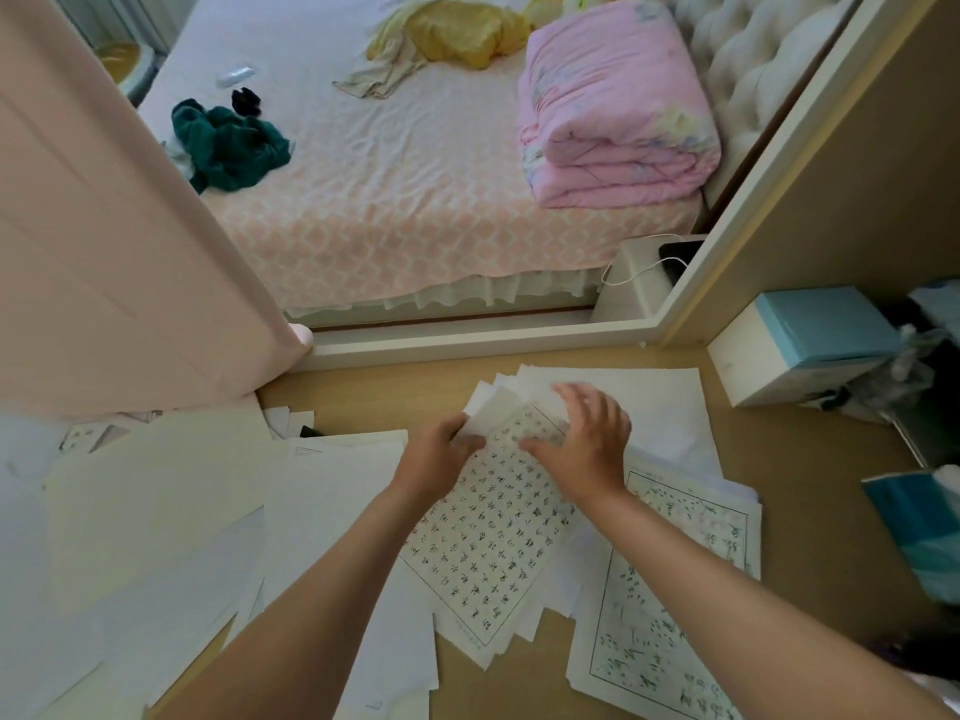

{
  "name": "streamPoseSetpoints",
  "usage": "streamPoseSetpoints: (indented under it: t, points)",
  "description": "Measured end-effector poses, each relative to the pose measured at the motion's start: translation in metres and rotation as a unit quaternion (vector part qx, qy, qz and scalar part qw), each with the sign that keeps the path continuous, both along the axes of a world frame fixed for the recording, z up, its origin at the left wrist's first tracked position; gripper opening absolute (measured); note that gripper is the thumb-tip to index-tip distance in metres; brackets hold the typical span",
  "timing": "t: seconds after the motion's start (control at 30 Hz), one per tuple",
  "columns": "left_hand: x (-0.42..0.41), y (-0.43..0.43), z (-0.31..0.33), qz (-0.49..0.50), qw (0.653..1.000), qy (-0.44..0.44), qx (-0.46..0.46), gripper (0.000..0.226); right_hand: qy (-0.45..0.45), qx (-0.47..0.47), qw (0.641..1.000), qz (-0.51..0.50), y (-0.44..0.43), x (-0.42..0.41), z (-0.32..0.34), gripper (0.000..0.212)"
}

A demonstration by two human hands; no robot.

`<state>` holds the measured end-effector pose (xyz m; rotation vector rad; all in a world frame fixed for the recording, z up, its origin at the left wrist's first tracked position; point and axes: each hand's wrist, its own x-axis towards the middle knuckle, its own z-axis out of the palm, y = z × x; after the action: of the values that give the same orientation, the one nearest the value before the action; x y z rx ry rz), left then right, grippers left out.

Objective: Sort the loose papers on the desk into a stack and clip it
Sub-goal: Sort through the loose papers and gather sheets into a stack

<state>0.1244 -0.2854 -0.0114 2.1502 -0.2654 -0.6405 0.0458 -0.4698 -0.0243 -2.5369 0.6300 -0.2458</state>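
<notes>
The fanned sheaf [488, 537] is being gathered, pinched by the left hand [439, 457], steadied by the splayed right hand [587, 449]; squaring likely next.

A bedroom at home, with a work desk set beside the bed.

A bed [405, 200] with a patterned pink sheet and a tufted pale headboard [748, 49] fills the upper part of the view. A folded pink quilt [613, 111] lies on it, along with a crumpled green garment [228, 145] and some yellow cloth [457, 36]. A small bedside table [639, 283] holds a phone [680, 252] with a white cable. In front stands a wooden desk [395, 397] strewn with papers [156, 511].
</notes>
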Motion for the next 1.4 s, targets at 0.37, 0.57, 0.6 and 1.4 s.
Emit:
streamPoseSetpoints:
  t: [0.37,0.57,0.6,1.4]
  points:
    - [0.01,0.034,0.04,0.253,0.918,0.173,-0.252,0.02,0.034,0.455,0.88,-0.134,0.016,-0.017,0.029,0.03]
    - [-0.005,0.081,0.04,0.146,0.979,0.128,-0.063,0.027,0.104,0.513,0.845,-0.109,0.04,-0.007,0.025,0.016]
    - [-0.01,0.092,0.036,0.133,0.984,0.115,-0.026,0.026,0.142,0.516,0.84,-0.085,0.049,-0.007,0.023,0.02]
    - [-0.033,0.285,-0.065,0.104,0.973,0.146,0.145,0.059,0.305,0.342,0.842,-0.285,0.277,-0.024,-0.016,0.077]
